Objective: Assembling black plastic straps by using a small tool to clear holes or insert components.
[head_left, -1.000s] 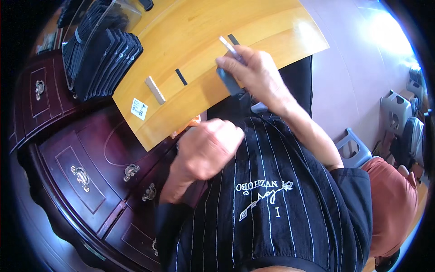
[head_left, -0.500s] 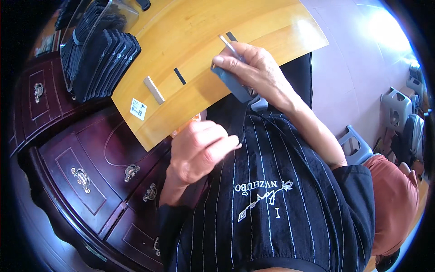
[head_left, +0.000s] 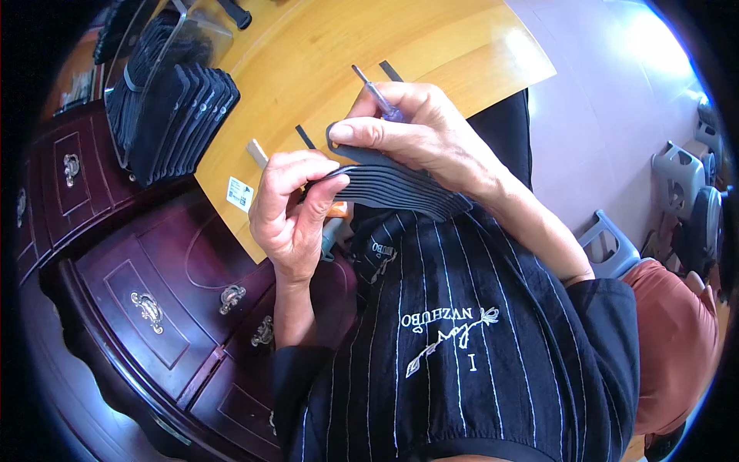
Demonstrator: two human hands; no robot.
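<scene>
1. The person's right hand (head_left: 416,131) grips a fanned stack of thin dark flat pieces (head_left: 400,189), thumb pressed on top, and also holds a slim screwdriver (head_left: 377,92) between its fingers.
2. The left hand (head_left: 292,208) closes on the stack's left end, fingertips curled over the edges.
3. The stack sits just above the near edge of the yellow wooden worktop (head_left: 431,38), against the person's chest.
4. Far left on the worktop, more dark pieces stand in a row (head_left: 173,115).
5. Two short black strips (head_left: 305,137) and a small wooden block (head_left: 258,152) lie just beyond the hands.
6. A dark red cabinet with brass handles (head_left: 146,308) stands to the left below.
</scene>
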